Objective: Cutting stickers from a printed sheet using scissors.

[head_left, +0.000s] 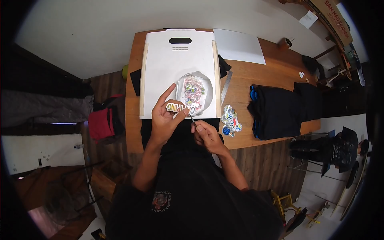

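My left hand [163, 122] pinches a small cut-out lettering sticker [175, 107] between thumb and fingers, its index finger stretched up. My right hand [209, 137] is closed on a slim pointed tool [192, 119], whose tip meets the sticker's right end; whether it is tweezers or a craft knife is too small to tell. Just beyond both hands, a round white paper container [209, 89] holds pinkish scraps and colourful printed pieces. It rests on a white board [168, 64] with an oblong handle slot. Right of the board lies a pile of colourful cut-out stickers [231, 120].
A metal ruler [227, 87] lies along the board's right side. Folded black garments [277, 113] are stacked farther right on the wooden table [238, 78]. Behind them are a white sheet [239, 45] and a brown cup [284, 43]. A red cloth [101, 123] sits left of the table.
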